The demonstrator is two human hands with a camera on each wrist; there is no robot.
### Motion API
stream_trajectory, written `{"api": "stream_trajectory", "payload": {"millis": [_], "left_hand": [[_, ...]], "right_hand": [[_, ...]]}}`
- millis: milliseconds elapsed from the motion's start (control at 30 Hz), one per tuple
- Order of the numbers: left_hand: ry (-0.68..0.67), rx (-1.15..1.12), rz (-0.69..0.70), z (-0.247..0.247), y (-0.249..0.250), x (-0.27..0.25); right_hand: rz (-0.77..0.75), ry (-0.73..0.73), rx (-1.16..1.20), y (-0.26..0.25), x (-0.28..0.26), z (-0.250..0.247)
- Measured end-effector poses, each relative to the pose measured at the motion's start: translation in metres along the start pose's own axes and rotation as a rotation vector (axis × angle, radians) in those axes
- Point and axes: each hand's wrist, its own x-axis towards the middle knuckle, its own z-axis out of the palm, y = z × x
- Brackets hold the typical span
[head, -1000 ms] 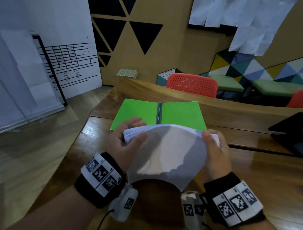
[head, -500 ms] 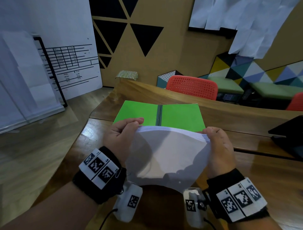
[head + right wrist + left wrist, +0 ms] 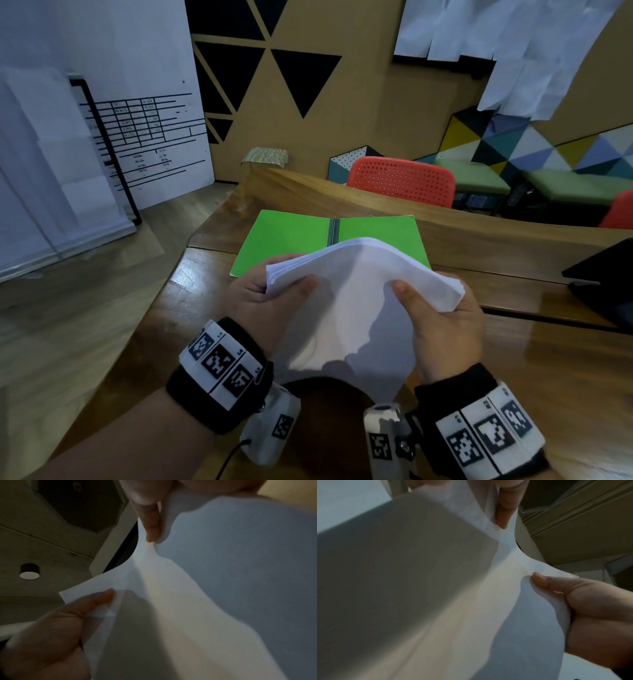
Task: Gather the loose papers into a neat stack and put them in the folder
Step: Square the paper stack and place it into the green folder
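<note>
I hold a stack of white papers [image 3: 356,301] in the air above the wooden table [image 3: 548,359], bowed upward in the middle. My left hand [image 3: 270,294] grips its left end, thumb on the near face. My right hand [image 3: 431,305] grips the right end the same way. Beyond the stack, the open green folder [image 3: 284,236] lies flat on the table, its right half partly hidden by the papers. In the left wrist view my left hand [image 3: 583,601] pinches the sheets [image 3: 436,601]. The right wrist view shows my right hand [image 3: 68,615] pinching the paper [image 3: 223,588].
A dark flat device [image 3: 606,274] lies at the table's right edge. A raised wooden ledge [image 3: 376,202] runs behind the folder, with a red chair [image 3: 400,180] beyond it. A whiteboard [image 3: 102,120] leans at the left over the wooden floor.
The stack has gone from a flatter spread to a raised arch. Both hands have turned inward and both thumbs now press the near face of the papers.
</note>
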Motion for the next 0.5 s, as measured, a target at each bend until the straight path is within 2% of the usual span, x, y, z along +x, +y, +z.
{"api": "stream_trajectory", "payload": {"millis": [133,300,500], "left_hand": [[0.051,0.025,-0.125,0.000,-0.009,-0.004],[0.038,0.047,-0.127,-0.002,-0.010,-0.007],[-0.005,0.153,-0.278,-0.006,-0.021,-0.002]], "right_hand": [[0.051,-0.018,-0.045,0.010,-0.004,0.000],[0.064,-0.019,-0.017,0.011,-0.002,-0.005],[0.122,-0.152,0.022,0.014,0.005,-0.007]]}}
